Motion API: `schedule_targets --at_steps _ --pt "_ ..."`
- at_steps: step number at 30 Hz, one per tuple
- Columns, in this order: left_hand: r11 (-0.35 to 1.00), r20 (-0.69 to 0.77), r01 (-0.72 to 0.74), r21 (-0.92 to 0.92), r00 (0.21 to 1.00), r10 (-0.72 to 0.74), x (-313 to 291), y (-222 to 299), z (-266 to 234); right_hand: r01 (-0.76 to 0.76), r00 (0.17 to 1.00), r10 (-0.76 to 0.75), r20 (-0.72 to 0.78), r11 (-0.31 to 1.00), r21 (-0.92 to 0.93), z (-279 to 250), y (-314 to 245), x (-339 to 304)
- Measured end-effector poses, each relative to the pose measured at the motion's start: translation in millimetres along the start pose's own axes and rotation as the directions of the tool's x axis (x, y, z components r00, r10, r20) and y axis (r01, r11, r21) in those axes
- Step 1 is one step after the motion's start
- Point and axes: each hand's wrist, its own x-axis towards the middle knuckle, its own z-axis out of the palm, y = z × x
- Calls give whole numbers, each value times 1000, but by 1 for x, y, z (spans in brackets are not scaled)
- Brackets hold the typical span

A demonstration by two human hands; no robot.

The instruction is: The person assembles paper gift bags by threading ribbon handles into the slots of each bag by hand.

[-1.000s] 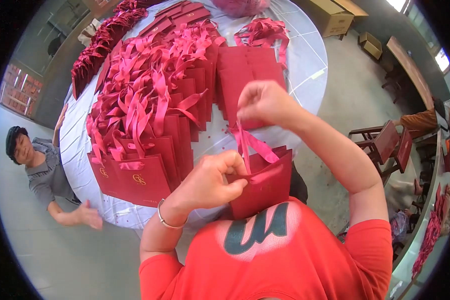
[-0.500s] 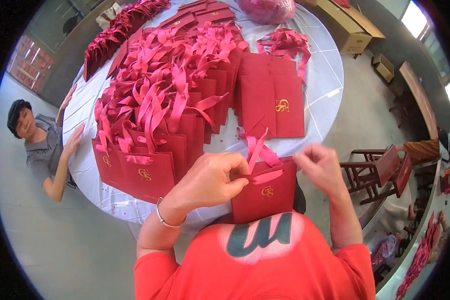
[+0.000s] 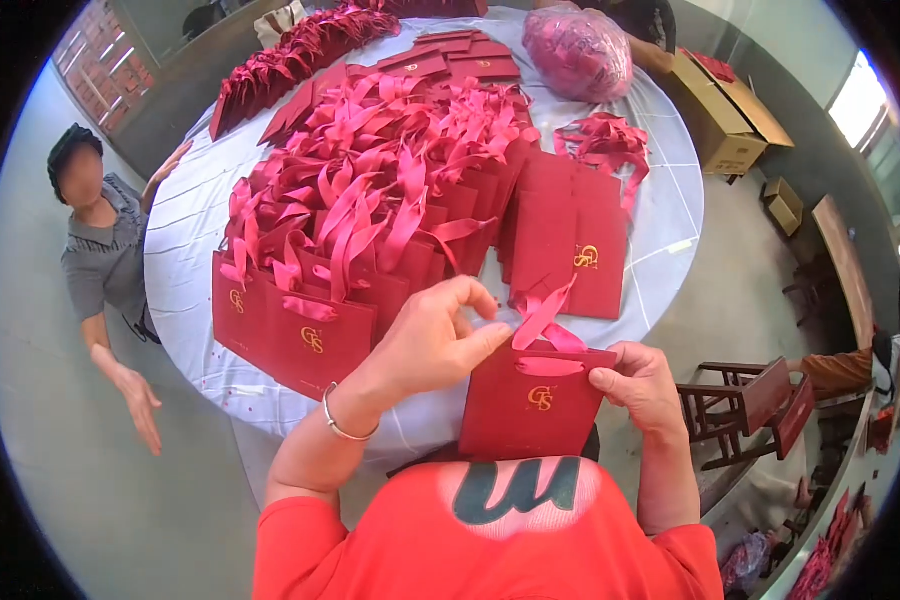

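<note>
A red paper gift bag (image 3: pixel 530 415) with gold print stands upright close to my body, at the table's near edge. Its pink ribbon handle (image 3: pixel 548 325) sticks up from the top, and a short loop of it crosses the front. My right hand (image 3: pixel 648 388) pinches the bag's upper right edge between thumb and fingers. At the upper left corner is my left hand (image 3: pixel 435 340), its thumb and forefinger apart beside the ribbon with nothing between them. Just left of that hand, rows of finished-looking red bags (image 3: pixel 300 335) stand packed together with pink ribbons on top.
Flat red bags (image 3: pixel 570 225) lie stacked beyond my bag, with loose pink ribbons (image 3: pixel 605 145) behind them. A clear plastic sack of ribbon (image 3: pixel 577 55) sits far back on the white-covered table (image 3: pixel 675 200). A co-worker (image 3: pixel 105 230) stands at left; wooden stools (image 3: pixel 755 400) and cardboard boxes (image 3: pixel 725 150) are at right.
My right hand has come in and taken hold of the bag's right edge. My left hand has let go of the top edge and opened. The co-worker's near hand has dropped from the table.
</note>
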Motion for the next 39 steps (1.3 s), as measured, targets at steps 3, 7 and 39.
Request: schedule_targets --at_steps 3,7,39 --pt "991 -45 -8 131 999 14 4 -17 6 -6 999 7 38 1000 -17 1 -2 4" --pt "991 90 76 110 992 -86 8 -8 5 -47 991 50 123 999 -24 -8 0 11" --pt "779 -147 -139 -611 987 61 15 -26 16 -56 989 86 124 972 -229 10 1 27"
